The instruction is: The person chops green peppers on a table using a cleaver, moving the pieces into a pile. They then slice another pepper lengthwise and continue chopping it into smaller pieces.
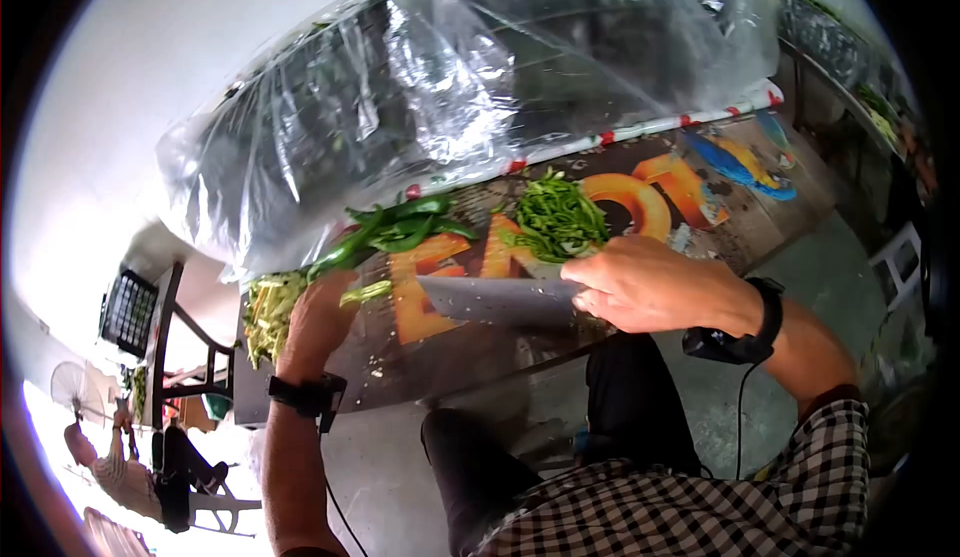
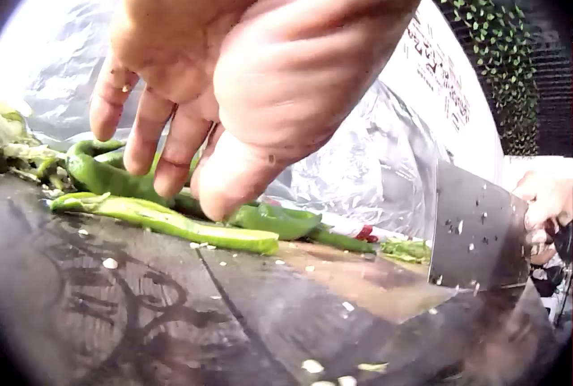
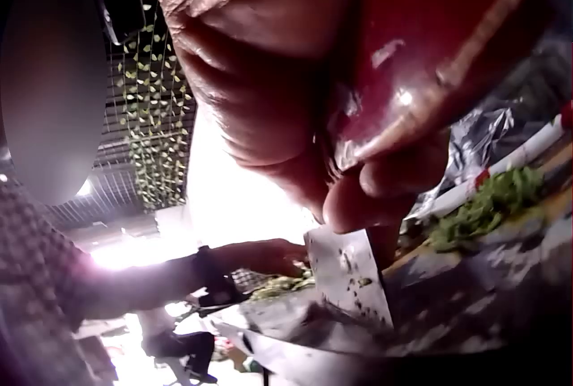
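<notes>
My right hand grips a cleaver by its red handle. The wide blade, flecked with bits of pepper, points left over the table. On the left, my left hand hangs with fingers down, relaxed, close above the green chili peppers. Beneath its fingertips a cut length of pale green pepper lies on the tabletop. A heap of pale trimmings sits beside this hand at the table's left end. Sliced green pepper forms a pile beyond the cleaver.
Plastic sheeting covers something large along the back of the table, which has printed letters and a parrot picture. Small seeds are scattered on its near side. Another person sits far left near a fan and a black crate.
</notes>
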`<state>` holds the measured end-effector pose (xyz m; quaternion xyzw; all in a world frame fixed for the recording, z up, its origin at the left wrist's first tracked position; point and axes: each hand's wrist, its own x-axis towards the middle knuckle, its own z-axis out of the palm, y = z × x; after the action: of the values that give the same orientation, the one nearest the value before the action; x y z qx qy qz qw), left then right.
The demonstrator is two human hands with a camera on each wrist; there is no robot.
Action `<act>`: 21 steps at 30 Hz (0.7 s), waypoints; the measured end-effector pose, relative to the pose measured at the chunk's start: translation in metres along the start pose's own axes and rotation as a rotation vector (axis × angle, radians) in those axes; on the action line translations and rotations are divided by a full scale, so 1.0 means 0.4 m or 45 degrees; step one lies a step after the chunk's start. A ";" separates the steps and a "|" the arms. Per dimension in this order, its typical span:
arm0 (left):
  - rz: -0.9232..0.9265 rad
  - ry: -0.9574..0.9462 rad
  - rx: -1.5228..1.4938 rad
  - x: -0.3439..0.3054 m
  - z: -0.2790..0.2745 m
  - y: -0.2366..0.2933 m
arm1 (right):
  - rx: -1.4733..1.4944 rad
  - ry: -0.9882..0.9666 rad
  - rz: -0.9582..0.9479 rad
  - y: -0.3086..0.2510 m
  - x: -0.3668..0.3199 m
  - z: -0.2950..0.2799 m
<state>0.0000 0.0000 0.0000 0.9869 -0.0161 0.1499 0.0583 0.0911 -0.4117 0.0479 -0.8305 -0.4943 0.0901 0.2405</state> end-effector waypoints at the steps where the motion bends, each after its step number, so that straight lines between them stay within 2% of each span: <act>1: -0.002 -0.039 0.044 0.004 -0.010 -0.022 | 0.022 -0.004 0.083 -0.010 0.016 -0.006; 2: -0.009 -0.077 0.091 0.010 -0.019 -0.041 | 0.047 -0.011 0.161 -0.012 0.027 -0.010; 3: -0.084 -0.080 -0.003 0.009 0.075 0.052 | -0.100 0.036 0.127 0.037 -0.026 -0.050; 6: -0.200 -0.127 0.120 0.008 0.016 0.065 | -0.222 0.355 0.037 0.078 -0.001 -0.025; 9: -0.214 -0.071 0.025 -0.014 -0.015 0.071 | -0.126 0.378 0.043 0.073 -0.008 -0.034; 10: -0.327 -0.061 0.044 -0.019 -0.037 0.098 | 0.101 0.270 0.144 0.050 -0.018 -0.043; 11: -0.365 -0.063 0.042 -0.024 -0.067 0.138 | 0.093 0.195 0.126 0.045 -0.023 -0.042; 13: -0.272 0.043 -0.123 -0.075 -0.082 0.171 | 0.066 0.051 0.085 0.042 -0.035 -0.046; 14: -0.307 0.065 -0.239 -0.101 -0.076 0.190 | 0.100 -0.022 0.128 0.038 -0.035 -0.049; 17: -0.405 0.066 -0.374 -0.181 -0.052 0.229 | 0.130 0.116 0.093 0.073 -0.021 -0.028; 19: -0.390 -0.085 -0.446 -0.213 -0.056 0.251 | 0.032 0.261 0.196 0.060 -0.019 -0.025; 20: -0.309 -0.176 -0.350 -0.221 -0.056 0.254 | 0.088 0.266 0.219 0.055 -0.019 -0.020; 21: -0.312 -0.166 -0.242 -0.224 -0.054 0.245 | 0.140 0.275 0.240 0.054 -0.021 -0.016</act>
<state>-0.0965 -0.0936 0.0047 0.9791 0.0867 0.0750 0.1680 0.1062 -0.4295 0.0423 -0.8636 -0.3798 0.0493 0.3281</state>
